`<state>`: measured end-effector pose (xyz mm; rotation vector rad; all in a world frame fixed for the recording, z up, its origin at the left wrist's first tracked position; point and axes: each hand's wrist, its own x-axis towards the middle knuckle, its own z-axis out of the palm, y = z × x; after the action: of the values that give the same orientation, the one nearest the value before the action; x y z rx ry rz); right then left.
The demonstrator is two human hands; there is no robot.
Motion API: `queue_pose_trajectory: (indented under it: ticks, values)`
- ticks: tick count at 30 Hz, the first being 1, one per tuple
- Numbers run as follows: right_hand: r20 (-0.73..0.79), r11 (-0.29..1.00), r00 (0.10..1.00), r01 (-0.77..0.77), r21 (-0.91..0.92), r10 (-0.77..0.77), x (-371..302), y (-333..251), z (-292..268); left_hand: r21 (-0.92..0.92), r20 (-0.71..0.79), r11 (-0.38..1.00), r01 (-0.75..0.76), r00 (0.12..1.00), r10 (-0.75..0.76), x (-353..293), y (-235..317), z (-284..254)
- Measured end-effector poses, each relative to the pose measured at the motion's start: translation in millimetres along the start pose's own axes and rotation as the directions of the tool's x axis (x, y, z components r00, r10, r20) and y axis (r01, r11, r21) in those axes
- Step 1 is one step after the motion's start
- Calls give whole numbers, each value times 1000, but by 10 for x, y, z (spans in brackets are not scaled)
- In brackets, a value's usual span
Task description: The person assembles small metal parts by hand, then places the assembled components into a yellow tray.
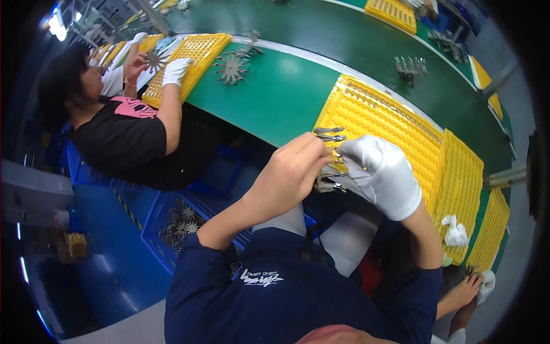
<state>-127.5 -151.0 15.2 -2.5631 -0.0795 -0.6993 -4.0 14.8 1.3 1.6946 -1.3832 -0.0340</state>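
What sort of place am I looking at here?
Probably a factory production line: there's a long green worktable, yellow trays patterned in rows, and a blue crate holding many spoked metal pieces.

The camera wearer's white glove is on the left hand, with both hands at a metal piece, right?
Not quite: the head view shows the white glove on the right hand; the left hand is bare. Both hands are indeed at a metal piece.
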Motion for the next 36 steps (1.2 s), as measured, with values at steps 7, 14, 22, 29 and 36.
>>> queue_pose_trajectory:
  ticks: [7,14,22,29,36]
  values:
    - [19,998,998,54,29,-54,144,-153,118,53,-48,999,11,999,-8,-84,19,-116]
    - [10,999,1000,-2,48,2,251,253,336,61,-47,998,8,999,-5,169,-283,81]
    - [-284,956,915,-293,13,285,30,426,-220,-157,-253,964,213,935,-248,1827,-1654,676]
    - [-166,857,841,-498,130,514,-684,-22,-333,-373,-222,887,271,902,-369,2765,-3058,1186]
    - [-161,792,780,-565,231,604,-935,-11,-297,-121,-196,957,264,939,-284,2809,-3034,1084]
